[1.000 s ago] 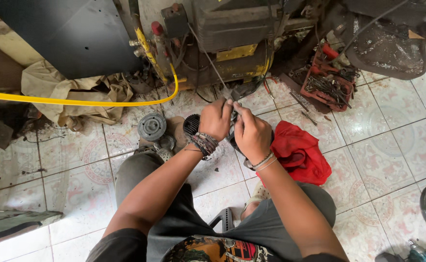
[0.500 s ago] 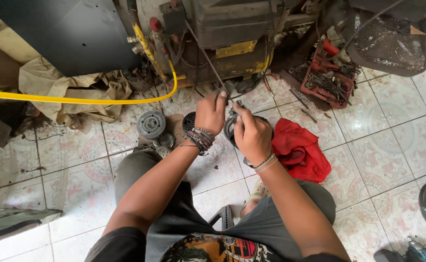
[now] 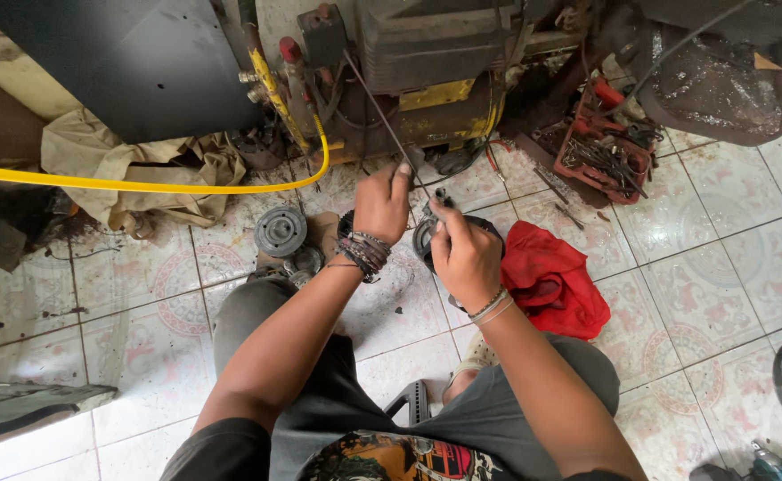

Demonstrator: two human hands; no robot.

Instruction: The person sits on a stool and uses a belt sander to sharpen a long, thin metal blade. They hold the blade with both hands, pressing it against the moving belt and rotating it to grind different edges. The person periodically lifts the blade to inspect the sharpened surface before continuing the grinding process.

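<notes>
A: Where was the round dark part [image 3: 427, 239]?

B: Low over the tiled floor [image 3: 712, 267], between both hands, just left of the red rag [image 3: 556, 281].

A: Left hand [image 3: 380, 205]?

B: Fingers pinched shut on a thin metal rod [image 3: 382, 125] slanting up toward the yellow machine [image 3: 444, 93].

A: Right hand [image 3: 462, 254]?

B: Curled over the part's rim; fingertips at a small piece on top. Firmness of grip: could not tell.

A: Surroundings?

B: Grey pulley [image 3: 281, 230] left of the wrist; yellow hose [image 3: 142, 185] across the floor; red tool tray [image 3: 609, 150] behind.
</notes>
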